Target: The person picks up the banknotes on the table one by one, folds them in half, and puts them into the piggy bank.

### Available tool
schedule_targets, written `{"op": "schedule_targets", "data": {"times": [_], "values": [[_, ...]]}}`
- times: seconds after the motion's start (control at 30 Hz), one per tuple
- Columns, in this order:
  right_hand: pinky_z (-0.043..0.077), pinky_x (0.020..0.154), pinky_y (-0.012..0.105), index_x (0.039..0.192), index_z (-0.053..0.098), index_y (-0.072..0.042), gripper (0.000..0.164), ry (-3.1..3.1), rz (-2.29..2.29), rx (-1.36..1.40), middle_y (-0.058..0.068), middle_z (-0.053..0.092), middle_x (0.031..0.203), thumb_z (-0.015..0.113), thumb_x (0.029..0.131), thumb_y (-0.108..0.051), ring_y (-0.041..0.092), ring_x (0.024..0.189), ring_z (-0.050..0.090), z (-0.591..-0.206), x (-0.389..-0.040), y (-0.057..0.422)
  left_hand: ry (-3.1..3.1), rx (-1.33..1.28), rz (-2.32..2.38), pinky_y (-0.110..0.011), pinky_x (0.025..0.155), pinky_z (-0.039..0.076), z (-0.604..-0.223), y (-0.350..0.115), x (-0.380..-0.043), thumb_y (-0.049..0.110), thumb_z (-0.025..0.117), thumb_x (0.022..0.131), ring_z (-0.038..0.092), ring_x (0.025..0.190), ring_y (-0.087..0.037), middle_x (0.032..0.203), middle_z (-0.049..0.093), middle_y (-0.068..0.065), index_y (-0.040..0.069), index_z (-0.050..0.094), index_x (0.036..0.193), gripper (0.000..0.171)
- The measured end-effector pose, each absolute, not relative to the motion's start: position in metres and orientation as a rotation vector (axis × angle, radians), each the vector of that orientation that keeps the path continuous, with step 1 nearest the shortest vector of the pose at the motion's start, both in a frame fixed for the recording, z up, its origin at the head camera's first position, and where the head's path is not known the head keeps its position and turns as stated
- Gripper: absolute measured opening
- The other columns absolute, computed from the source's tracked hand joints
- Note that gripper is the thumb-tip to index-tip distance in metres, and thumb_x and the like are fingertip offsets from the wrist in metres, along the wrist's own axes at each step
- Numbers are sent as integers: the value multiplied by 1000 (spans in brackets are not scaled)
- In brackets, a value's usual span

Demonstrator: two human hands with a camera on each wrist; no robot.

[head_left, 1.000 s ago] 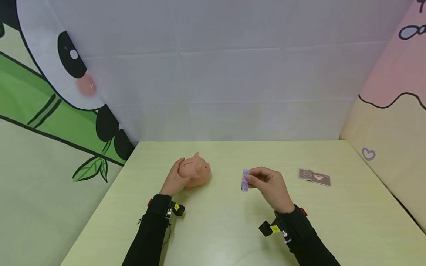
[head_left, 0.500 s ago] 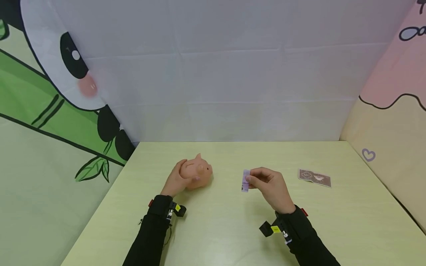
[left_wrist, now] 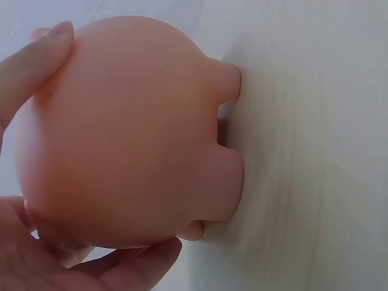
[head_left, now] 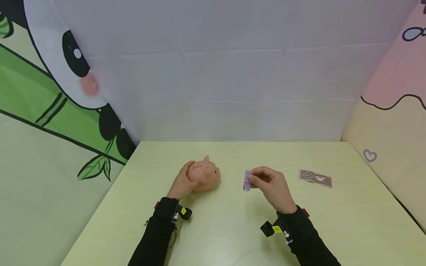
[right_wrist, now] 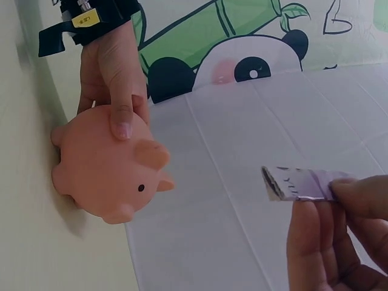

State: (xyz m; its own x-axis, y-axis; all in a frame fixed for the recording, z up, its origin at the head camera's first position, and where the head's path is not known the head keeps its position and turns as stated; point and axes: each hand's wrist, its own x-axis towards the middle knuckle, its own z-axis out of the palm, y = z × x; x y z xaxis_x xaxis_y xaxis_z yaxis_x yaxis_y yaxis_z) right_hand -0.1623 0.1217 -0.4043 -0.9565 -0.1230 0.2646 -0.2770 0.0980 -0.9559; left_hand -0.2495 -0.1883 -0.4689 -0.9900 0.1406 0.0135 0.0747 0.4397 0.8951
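A pink piggy bank [head_left: 205,176] stands on the table, its snout toward the right. My left hand [head_left: 182,181] grips it from behind and the side; in the left wrist view the thumb and fingers [left_wrist: 136,267] curl round its body. The slot on its back shows in the head view. To the right, my right hand [head_left: 271,186] pinches a folded purple banknote [head_left: 247,180] between thumb and fingers above the table. In the right wrist view the folded banknote [right_wrist: 303,183] points toward the piggy bank [right_wrist: 106,160], with a gap between them.
A brownish banknote [head_left: 315,178] lies on the pale table [head_left: 219,236] to the right of my right hand. A whitish cloth wall [head_left: 233,81] rises behind the table's back edge. Printed cloth walls flank both sides.
My left hand has slid the piggy bank to the right, nearer the folded banknote. My right hand stays almost in place, still pinching the banknote.
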Motion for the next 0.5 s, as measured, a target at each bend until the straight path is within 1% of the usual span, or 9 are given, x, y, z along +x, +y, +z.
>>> {"op": "schedule_targets", "data": {"times": [0.17,0.33,0.43,0.5], "values": [[60,74,28,104,67,4,18,-2229,1988,398,7,66,93,68,92,-9,11,78,67,-404,-163,122,2610,207,1615,-51,105,42,-469,-180,-244,34,84,77,46,133,-33,154,36,-10,18,30,152,94],[60,74,28,104,67,5,18,-2226,1988,395,5,66,92,67,92,-8,11,78,67,-404,-163,122,2600,227,1611,-51,104,43,-470,-172,-238,37,84,76,48,131,-33,154,37,-10,21,31,152,93],[60,74,28,104,67,5,17,-2229,1985,390,5,66,92,67,92,-8,11,78,67,-404,-163,122,2592,249,1616,-50,104,43,-471,-166,-235,37,84,77,48,131,-32,154,37,-9,19,31,152,94],[60,74,27,104,67,5,17,-2228,1987,389,8,66,93,67,92,-7,11,78,67,-404,-163,122,2589,264,1610,-51,104,43,-473,-162,-232,38,84,76,48,131,-31,154,37,-9,18,31,153,95]]}}
